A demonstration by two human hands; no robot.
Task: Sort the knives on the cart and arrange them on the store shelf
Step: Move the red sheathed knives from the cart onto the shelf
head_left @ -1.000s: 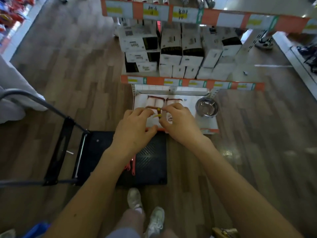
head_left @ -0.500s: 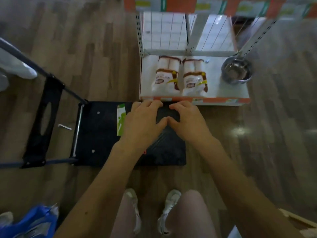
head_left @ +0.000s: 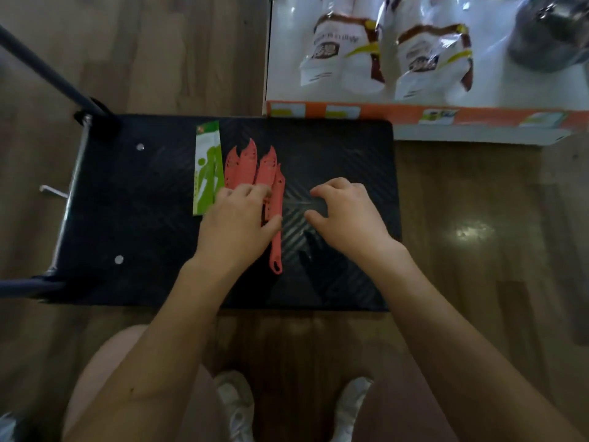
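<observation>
- A flat black platform cart (head_left: 334,148) with a ribbed deck stands on a brown wooden plank floor (head_left: 478,218). Its far edge touches the front of a low white store shelf (head_left: 287,52).
- A bunch of coral-red plastic knives (head_left: 245,164) lies on the deck left of centre. The blades fan out toward the shelf. One handle, with a hanging loop at its end, points back toward the person.
- A long green-and-white knife package (head_left: 207,167) lies flat just to the left of the red knives, parallel with them.
- The left hand (head_left: 237,223) is palm-down on the coral-red plastic knives. Its fingers are bent over the blades, and its thumb lies against the handle of the rightmost one, gripping the bunch.
- The right hand (head_left: 345,215) hovers over bare deck to the right of the knives. Its fingers are loosely curled and it holds nothing.
- Two white packets with brown bands (head_left: 344,52) lie side by side on the shelf. A round steel bowl (head_left: 548,36) sits at its right end.
- An orange price strip (head_left: 398,114) runs along the shelf's front edge.
- The cart's dark tubular handle (head_left: 47,71) rises at the left.
- White shoes (head_left: 236,406) show at the bottom edge.
</observation>
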